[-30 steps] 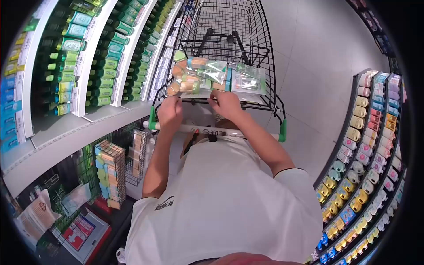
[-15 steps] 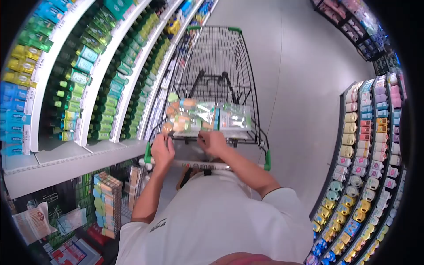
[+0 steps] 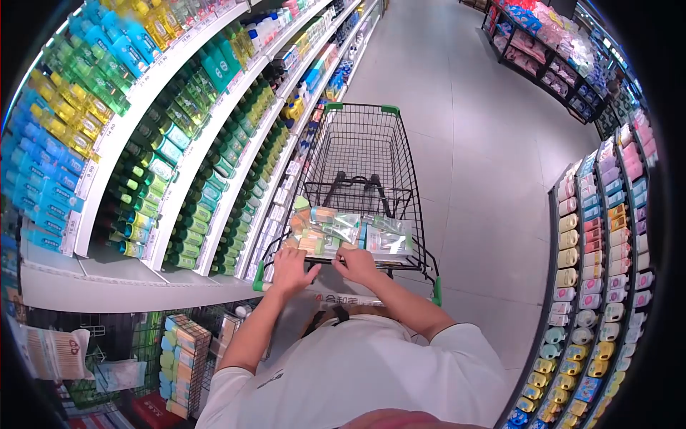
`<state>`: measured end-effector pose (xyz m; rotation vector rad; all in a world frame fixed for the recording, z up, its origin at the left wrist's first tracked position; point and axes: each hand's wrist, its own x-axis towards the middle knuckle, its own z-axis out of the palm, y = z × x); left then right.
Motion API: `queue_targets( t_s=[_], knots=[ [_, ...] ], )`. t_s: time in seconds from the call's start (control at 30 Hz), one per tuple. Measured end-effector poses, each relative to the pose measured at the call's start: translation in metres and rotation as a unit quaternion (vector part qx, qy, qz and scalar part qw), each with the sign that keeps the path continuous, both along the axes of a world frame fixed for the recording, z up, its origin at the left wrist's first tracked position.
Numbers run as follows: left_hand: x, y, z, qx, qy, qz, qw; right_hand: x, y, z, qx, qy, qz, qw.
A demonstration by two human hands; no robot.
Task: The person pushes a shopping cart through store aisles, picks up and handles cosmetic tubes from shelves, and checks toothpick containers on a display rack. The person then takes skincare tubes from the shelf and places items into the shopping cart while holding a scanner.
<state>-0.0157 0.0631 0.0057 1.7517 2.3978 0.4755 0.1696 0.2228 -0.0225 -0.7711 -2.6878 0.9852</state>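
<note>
Packages [image 3: 346, 227] are carried at the near end of the shopping cart [image 3: 360, 151], just beyond the left hand [image 3: 291, 272] and the right hand [image 3: 356, 266]. The left is partly spread, the right loosely curled; whether anything is gripped cannot be told.

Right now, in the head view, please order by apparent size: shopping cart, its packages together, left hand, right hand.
1. Shopping cart
2. Packages together
3. Left hand and right hand: too alike to rank

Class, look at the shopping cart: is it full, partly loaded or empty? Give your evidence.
Partly loaded. Packages lie bunched at the near end of the shopping cart, while bare wire mesh shows toward its front.
</note>
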Motion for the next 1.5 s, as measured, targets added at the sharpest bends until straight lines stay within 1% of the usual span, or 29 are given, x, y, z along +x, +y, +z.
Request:
queue_targets(
  t_s=[0.03, 0.07, 0.13, 0.17, 0.2, 0.27, 0.3, 0.33, 0.4, 0.43, 0.47, 0.5, 0.53, 0.57, 0.67, 0.73, 0.8, 0.83, 0.9, 1.0, 1.1, 1.2, 1.4, 1.5],
  knots=[
    [-0.004, 0.008, -0.007, 0.012, -0.020, -0.021, 1.000, -0.001, 0.004, 0.004, -0.024, -0.024, 0.011, 0.999],
    [-0.005, 0.019, -0.015, 0.019, -0.017, -0.023, 0.999, 0.000, 0.009, 0.009, -0.048, -0.048, 0.021, 0.997],
    [-0.002, 0.047, -0.026, 0.064, -0.011, -0.010, 0.998, 0.005, 0.020, 0.020, -0.032, -0.033, 0.025, 0.999],
    [0.001, 0.062, -0.028, 0.037, -0.019, -0.028, 0.999, 0.010, 0.027, 0.023, -0.024, -0.022, 0.031, 0.999],
    [0.003, 0.074, -0.036, 0.042, -0.018, -0.030, 0.999, 0.017, 0.036, 0.022, -0.018, -0.021, 0.030, 0.999],
    [0.007, 0.097, -0.063, 0.048, -0.002, -0.091, 0.995, 0.039, 0.062, 0.017, 0.149, -0.012, 0.085, 0.985],
    [0.009, 0.104, -0.064, 0.058, -0.014, -0.099, 0.993, 0.050, 0.075, 0.013, 0.132, -0.044, 0.084, 0.987],
    [0.010, 0.109, -0.061, 0.058, -0.018, -0.103, 0.993, 0.060, 0.084, 0.009, 0.131, -0.049, 0.080, 0.987],
    [0.011, 0.118, -0.054, 0.032, -0.055, -0.088, 0.994, 0.074, 0.099, -0.002, 0.143, -0.174, 0.035, 0.974],
    [0.013, 0.123, -0.050, 0.026, -0.061, -0.092, 0.994, 0.073, 0.102, -0.008, 0.146, -0.147, 0.028, 0.978],
    [0.014, 0.129, -0.046, 0.014, -0.066, -0.082, 0.994, 0.076, 0.105, -0.014, 0.135, -0.153, 0.027, 0.979],
    [0.014, 0.133, -0.048, -0.003, -0.073, -0.071, 0.995, 0.072, 0.110, -0.008, 0.135, -0.179, 0.027, 0.974],
    [0.013, 0.138, -0.052, 0.005, -0.070, -0.066, 0.995, 0.066, 0.114, 0.001, 0.132, -0.205, 0.031, 0.969],
    [0.012, 0.146, -0.057, 0.009, -0.069, -0.060, 0.996, 0.064, 0.120, 0.003, 0.135, -0.193, 0.022, 0.972],
    [0.008, 0.162, -0.061, 0.122, -0.063, -0.083, 0.987, 0.060, 0.134, 0.001, 0.124, -0.194, 0.008, 0.973],
    [0.003, 0.176, -0.058, 0.076, -0.063, -0.077, 0.992, 0.056, 0.146, 0.000, 0.132, -0.180, 0.003, 0.975],
    [-0.003, 0.188, -0.069, 0.025, -0.054, -0.081, 0.995, 0.050, 0.157, 0.000, 0.104, -0.208, -0.007, 0.973],
    [-0.005, 0.195, -0.072, 0.018, -0.058, -0.084, 0.995, 0.048, 0.163, 0.000, 0.091, -0.228, -0.017, 0.969],
    [-0.008, 0.211, -0.073, -0.076, -0.042, -0.048, 0.995, 0.043, 0.177, -0.001, 0.095, -0.223, -0.023, 0.970],
    [-0.017, 0.236, -0.069, -0.113, -0.046, -0.054, 0.991, 0.038, 0.195, -0.009, 0.116, -0.202, -0.030, 0.972],
    [-0.026, 0.260, -0.067, -0.089, -0.052, -0.062, 0.993, 0.030, 0.216, -0.010, 0.117, -0.197, -0.040, 0.973],
    [-0.036, 0.291, -0.068, -0.096, -0.061, -0.064, 0.991, 0.021, 0.244, -0.009, 0.119, -0.200, -0.044, 0.972],
    [-0.065, 0.363, -0.070, -0.065, -0.053, -0.085, 0.993, -0.004, 0.310, -0.015, 0.116, -0.227, -0.053, 0.966],
    [-0.082, 0.405, -0.070, -0.070, -0.050, -0.093, 0.992, -0.019, 0.350, -0.013, 0.125, -0.234, -0.034, 0.964]
  ],
)
